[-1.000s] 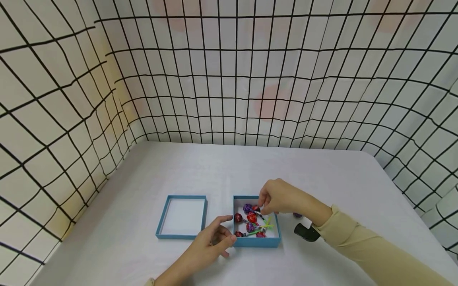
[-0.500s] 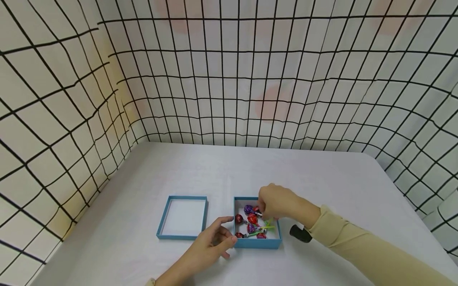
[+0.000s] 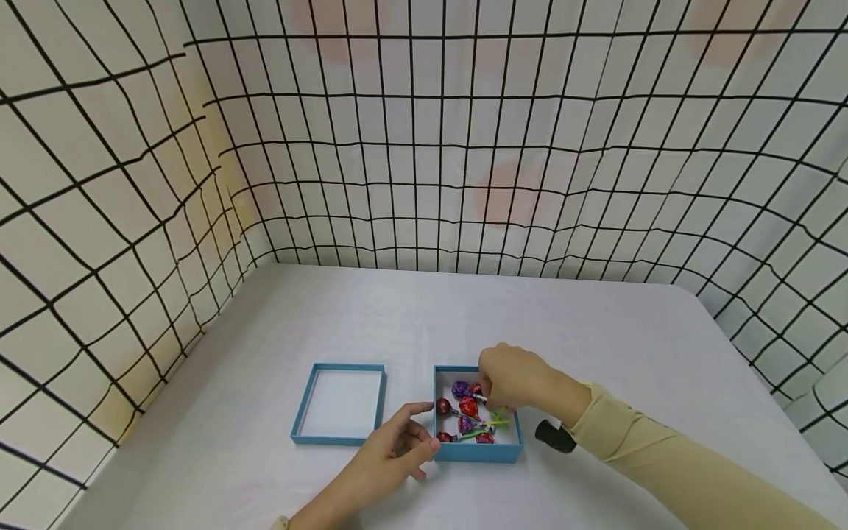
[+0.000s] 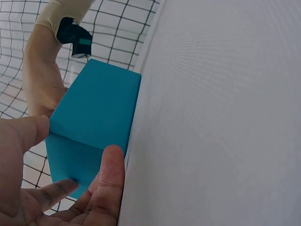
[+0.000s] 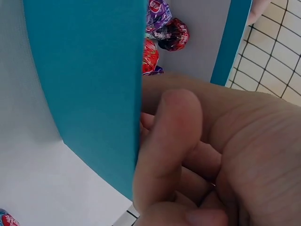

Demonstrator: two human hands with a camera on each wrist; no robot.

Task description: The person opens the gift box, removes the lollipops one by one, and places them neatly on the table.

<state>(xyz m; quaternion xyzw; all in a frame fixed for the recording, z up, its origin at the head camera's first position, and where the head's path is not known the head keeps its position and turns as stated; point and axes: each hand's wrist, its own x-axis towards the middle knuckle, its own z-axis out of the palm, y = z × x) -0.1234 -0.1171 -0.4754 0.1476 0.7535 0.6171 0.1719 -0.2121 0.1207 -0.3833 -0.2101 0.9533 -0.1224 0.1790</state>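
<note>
A blue box (image 3: 477, 453) with a white inside holds several lollipops (image 3: 468, 406) in red and purple wrappers, some with green or yellow sticks. My left hand (image 3: 387, 453) is at the box's near left corner. Seen from the left wrist, its fingertips (image 4: 113, 157) touch the blue sides with the fingers loosely spread. My right hand (image 3: 520, 377) reaches over the right wall into the box. In the right wrist view its curled fingers (image 5: 178, 108) are close against the blue wall, their tips partly hidden; I cannot tell whether they hold a lollipop.
A shallow blue lid (image 3: 339, 401) lies inside up to the left of the box on the white table (image 3: 371, 316). Another lollipop (image 5: 8, 219) lies outside the box. A black device (image 3: 555, 436) sits under the right wrist. Black netting (image 3: 411, 162) surrounds the table.
My right hand has moved down and slightly left, deeper into the box. My left hand keeps its place at the corner, and the box and lid stand as before.
</note>
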